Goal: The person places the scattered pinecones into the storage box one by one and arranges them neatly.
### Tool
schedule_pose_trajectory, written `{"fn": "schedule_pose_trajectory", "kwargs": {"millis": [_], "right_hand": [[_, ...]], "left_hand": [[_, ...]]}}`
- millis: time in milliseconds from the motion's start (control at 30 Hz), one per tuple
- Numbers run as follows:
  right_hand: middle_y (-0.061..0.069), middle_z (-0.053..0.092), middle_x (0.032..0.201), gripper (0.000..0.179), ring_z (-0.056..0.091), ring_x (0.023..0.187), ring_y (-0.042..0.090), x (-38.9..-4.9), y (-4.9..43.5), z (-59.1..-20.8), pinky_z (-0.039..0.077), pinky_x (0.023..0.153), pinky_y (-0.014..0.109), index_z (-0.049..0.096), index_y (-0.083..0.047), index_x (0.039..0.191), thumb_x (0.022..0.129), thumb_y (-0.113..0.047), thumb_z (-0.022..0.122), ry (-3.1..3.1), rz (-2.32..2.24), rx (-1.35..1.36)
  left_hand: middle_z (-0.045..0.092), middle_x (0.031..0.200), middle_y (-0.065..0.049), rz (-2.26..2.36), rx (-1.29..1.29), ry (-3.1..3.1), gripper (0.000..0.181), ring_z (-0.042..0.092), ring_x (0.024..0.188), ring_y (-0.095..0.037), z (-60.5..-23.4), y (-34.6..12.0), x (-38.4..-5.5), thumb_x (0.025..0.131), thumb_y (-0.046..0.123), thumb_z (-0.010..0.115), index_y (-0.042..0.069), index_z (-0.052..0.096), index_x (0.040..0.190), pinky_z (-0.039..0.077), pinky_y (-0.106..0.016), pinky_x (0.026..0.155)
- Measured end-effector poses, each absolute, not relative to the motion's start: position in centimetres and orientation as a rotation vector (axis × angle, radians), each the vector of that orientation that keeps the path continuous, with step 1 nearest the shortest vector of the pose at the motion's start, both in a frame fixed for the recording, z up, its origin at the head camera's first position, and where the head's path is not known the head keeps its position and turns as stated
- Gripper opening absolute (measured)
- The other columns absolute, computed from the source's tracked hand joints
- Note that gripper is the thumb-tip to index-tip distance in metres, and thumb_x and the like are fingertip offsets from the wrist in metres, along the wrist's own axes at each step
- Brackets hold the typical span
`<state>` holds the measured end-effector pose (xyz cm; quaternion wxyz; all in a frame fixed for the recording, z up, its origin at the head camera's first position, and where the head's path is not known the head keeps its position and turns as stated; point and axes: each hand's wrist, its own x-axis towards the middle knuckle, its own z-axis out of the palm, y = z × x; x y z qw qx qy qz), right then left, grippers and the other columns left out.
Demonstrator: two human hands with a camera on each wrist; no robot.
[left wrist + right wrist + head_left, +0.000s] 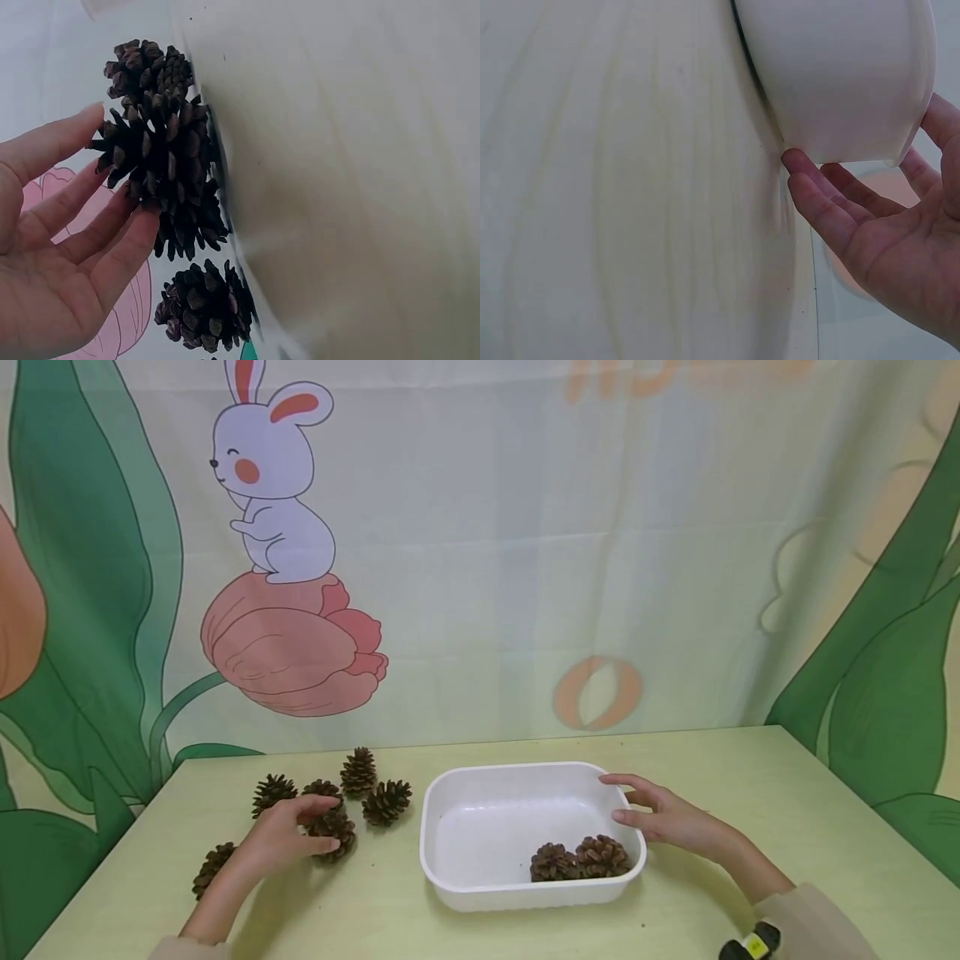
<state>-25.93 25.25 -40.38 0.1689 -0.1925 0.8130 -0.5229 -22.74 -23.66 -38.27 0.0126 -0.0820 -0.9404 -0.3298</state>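
My left hand (pixel 277 839) is at the left of the table, its thumb and fingers holding a brown pine cone (pixel 341 835) from its sides. The left wrist view shows this pine cone (pixel 161 146) against the fingertips, overlapping other cones behind. My right hand (pixel 667 814) grips the right end of a white plastic tub (pixel 487 835), with thumb and a finger over its rim. Seen from the right wrist, other fingers (pixel 825 206) lie against the tub's outer wall (pixel 840 82). Two pine cones (pixel 581 858) lie inside the tub at its front right.
Several more pine cones stand or lie around my left hand, among them an upright one (pixel 358 772), one near the tub (pixel 386 802) and one beside the left forearm (pixel 213 868). A printed curtain (pixel 480 568) hangs behind the pale table's (pixel 375 918) back edge.
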Motion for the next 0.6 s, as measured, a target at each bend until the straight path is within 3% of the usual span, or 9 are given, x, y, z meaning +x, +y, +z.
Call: {"fn": "schedule_pose_trajectory", "kwargs": {"millis": [267,600], "right_hand": [[0.032,0.031,0.134,0.057,0.050,0.110,0.033,-25.93,25.22,-40.34,0.051,0.083,0.040,0.027,-0.010,0.142,0.093,-0.024,0.053,2.311,-1.489,-0.550],[0.033,0.031,0.134,0.057,0.051,0.109,0.032,-25.89,25.23,-40.39,0.051,0.082,0.040,0.027,-0.010,0.142,0.093,-0.023,0.053,2.304,-1.498,-0.549]], "left_hand": [[0.058,0.114,-0.019,-0.905,-0.264,-2.971,0.052,0.050,0.107,-0.041,-38.35,-23.57,-23.09,0.070,0.017,0.078,0.005,0.060,0.117,0.043,-0.055,0.083],[0.062,0.109,-0.013,-0.924,-0.223,-2.977,0.046,0.056,0.098,-0.032,-38.41,-23.42,-23.01,0.068,0.017,0.079,0.007,0.064,0.110,0.046,-0.050,0.080]]}}
